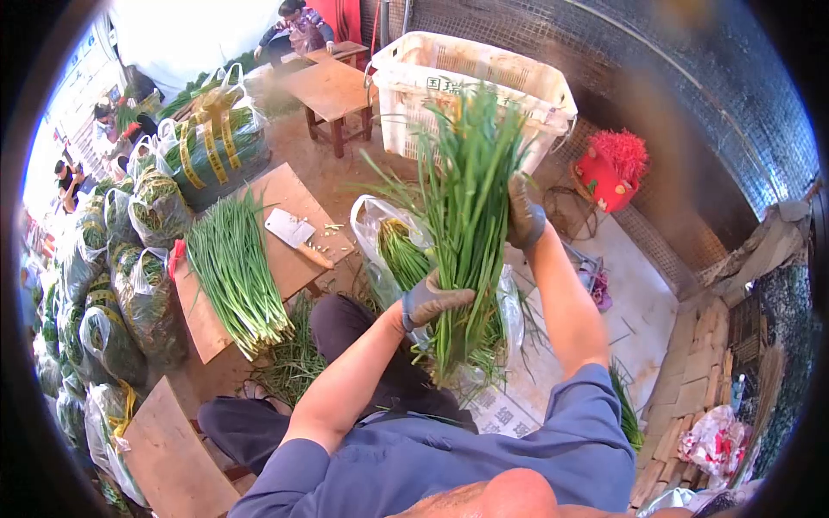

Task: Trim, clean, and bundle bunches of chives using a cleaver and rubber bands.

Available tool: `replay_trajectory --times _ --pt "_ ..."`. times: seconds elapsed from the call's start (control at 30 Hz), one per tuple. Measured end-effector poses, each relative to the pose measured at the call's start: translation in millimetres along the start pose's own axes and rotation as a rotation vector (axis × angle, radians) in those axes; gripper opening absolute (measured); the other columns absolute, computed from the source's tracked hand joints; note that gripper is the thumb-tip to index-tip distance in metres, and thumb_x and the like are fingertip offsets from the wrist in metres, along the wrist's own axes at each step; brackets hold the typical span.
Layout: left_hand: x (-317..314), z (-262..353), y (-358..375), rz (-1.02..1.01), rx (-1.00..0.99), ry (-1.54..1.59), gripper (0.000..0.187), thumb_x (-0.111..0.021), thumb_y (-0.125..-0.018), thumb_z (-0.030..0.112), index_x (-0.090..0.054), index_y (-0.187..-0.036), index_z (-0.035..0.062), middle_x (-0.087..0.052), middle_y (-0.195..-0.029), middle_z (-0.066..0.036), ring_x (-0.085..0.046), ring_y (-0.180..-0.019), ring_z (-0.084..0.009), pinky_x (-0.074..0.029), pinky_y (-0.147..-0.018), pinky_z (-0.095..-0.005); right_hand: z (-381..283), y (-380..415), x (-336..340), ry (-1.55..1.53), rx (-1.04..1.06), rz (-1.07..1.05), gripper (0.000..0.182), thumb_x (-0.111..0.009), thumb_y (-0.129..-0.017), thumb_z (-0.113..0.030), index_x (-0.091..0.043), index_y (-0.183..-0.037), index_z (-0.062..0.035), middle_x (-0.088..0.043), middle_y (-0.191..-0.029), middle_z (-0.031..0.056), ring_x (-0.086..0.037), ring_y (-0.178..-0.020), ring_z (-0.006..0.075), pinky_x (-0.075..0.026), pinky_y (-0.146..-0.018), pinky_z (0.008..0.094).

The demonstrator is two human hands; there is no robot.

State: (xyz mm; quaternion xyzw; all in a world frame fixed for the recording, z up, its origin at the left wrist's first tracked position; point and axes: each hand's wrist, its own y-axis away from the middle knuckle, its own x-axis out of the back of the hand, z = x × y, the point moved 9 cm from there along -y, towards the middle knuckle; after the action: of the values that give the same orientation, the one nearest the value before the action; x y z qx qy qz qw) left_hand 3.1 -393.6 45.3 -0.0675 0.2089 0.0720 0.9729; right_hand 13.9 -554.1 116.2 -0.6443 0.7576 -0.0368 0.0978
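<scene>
A large upright bunch of long green leafy stalks (471, 198) is held up in front of my body. My left hand (436, 300), in a grey glove, is closed round its lower part. Higher up, my right hand (523, 216), also gloved, grips the bunch's right side. Behind and below it, an open clear plastic bag (371, 233) holds more stalks. To the left, another bundle of green stalks (233, 268) lies on a wooden board (298, 194), beside a cleaver (289, 228) with a wooden handle and small white cut pieces.
A white crate (401, 121) stands ahead, near a small wooden table (332, 86). Filled bags of greens (151, 302) are piled at the left. A red bag (596, 177) sits at the right. Other people are in the background. A wooden board (173, 457) is at lower left.
</scene>
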Motion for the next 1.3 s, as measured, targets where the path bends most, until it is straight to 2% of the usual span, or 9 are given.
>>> replay_trajectory --times 0.03,0.2,0.4,0.57,0.73,0.93,1.1,1.17,1.3 --pt "-4 2 0 -0.052 0.008 -0.058 0.048 -0.076 -0.084 0.017 -0.058 -0.127 0.0042 -0.066 -0.117 -0.005 -0.062 -0.105 -0.015 -0.049 -0.094 -0.0328 9 -4 0 -0.411 -0.106 0.059 0.074 -0.052 -0.09 -0.065 -0.051 -0.136 -0.0067 -0.06 -0.129 0.0104 -0.058 -0.116 0.0224 -0.046 -0.102 0.0388" --pt "-6 8 -5 -0.156 0.083 0.019 0.046 -0.072 -0.085 0.013 -0.058 -0.128 0.0026 -0.066 -0.118 -0.007 -0.062 -0.106 -0.0169 -0.05 -0.093 -0.033 -48 -10 12 -0.307 0.128 0.151 0.093 -0.065 -0.072 -0.074 -0.05 -0.137 -0.0096 -0.06 -0.128 0.0098 -0.06 -0.113 0.0258 -0.051 -0.098 0.044" --pt "-11 7 2 -0.191 0.202 0.334 0.046 -0.069 -0.085 0.013 -0.057 -0.128 0.0015 -0.067 -0.116 -0.011 -0.067 -0.1 -0.0217 -0.054 -0.09 -0.0361 -60 -20 10 -0.256 0.057 0.077 0.079 -0.068 -0.081 -0.061 -0.049 -0.137 -0.0093 -0.061 -0.127 0.0109 -0.063 -0.108 0.0264 -0.054 -0.095 0.0437" --pt "-1 36 28 -0.15 0.166 0.351 0.047 -0.067 -0.085 0.013 -0.056 -0.129 0.0015 -0.067 -0.116 -0.012 -0.068 -0.099 -0.0217 -0.056 -0.087 -0.0361 -96 -53 -77 -0.144 -0.113 -0.187 0.035 -0.074 -0.081 -0.035 -0.064 -0.094 -0.0044 -0.065 -0.091 0.0053 -0.063 -0.078 0.0155 -0.055 -0.071 0.0307" --pt "36 129 92 0.066 -0.037 -0.092 0.051 -0.069 -0.088 0.014 -0.052 -0.133 -0.0013 -0.064 -0.124 -0.011 -0.063 -0.108 -0.0195 -0.052 -0.093 -0.0354 -142 -112 -166 -0.036 0.186 -0.459 0.036 -0.065 -0.088 -0.037 -0.063 -0.102 -0.0041 -0.066 -0.096 0.0084 -0.064 -0.085 0.0198 -0.055 -0.077 0.0348" --pt "103 162 235 0.348 -0.121 -0.376 0.055 -0.073 -0.088 0.017 -0.049 -0.135 -0.0003 -0.064 -0.122 -0.008 -0.061 -0.106 -0.0148 -0.05 -0.094 -0.0307 -120 -112 -365 -0.439 0.217 -0.757 0.033 -0.064 -0.093 -0.028 -0.065 -0.11 0.0 -0.067 -0.094 0.0131 -0.067 -0.089 0.0287 -0.056 -0.084 0.0425" --pt "168 106 368 0.728 0.053 -0.622 0.058 -0.08 -0.083 0.027 -0.055 -0.128 0.0004 -0.065 -0.12 -0.009 -0.058 -0.109 -0.0141 -0.047 -0.098 -0.0323 -16 -97 -465 -0.135 0.418 -0.948 0.031 -0.06 -0.096 -0.029 -0.066 -0.112 -0.0037 -0.071 -0.097 0.0081 -0.068 -0.085 0.0156 -0.057 -0.075 0.0316" --pt "159 96 422 0.965 0.465 -0.612 0.055 -0.08 -0.081 0.025 -0.057 -0.125 0.0013 -0.066 -0.117 -0.011 -0.059 -0.107 -0.0161 -0.049 -0.095 -0.0338 17 -75 -506 -0.038 0.031 -0.792 0.037 -0.072 -0.089 -0.03 -0.068 -0.115 -0.0047 -0.07 -0.094 0.004 -0.063 -0.077 0.011 -0.054 -0.07 0.0284" --pt "194 17 529 0.867 0.682 -1.162 0.046 -0.075 -0.084 0.022 -0.057 -0.122 0.0033 -0.066 -0.109 -0.011 -0.065 -0.096 -0.0249 -0.052 -0.088 -0.0384 70 -40 -581 -0.105 0.028 -0.996 0.038 -0.072 -0.089 -0.026 -0.063 -0.118 -0.0027 -0.071 -0.105 0.0075 -0.061 -0.093 0.0112 -0.051 -0.086 0.031"
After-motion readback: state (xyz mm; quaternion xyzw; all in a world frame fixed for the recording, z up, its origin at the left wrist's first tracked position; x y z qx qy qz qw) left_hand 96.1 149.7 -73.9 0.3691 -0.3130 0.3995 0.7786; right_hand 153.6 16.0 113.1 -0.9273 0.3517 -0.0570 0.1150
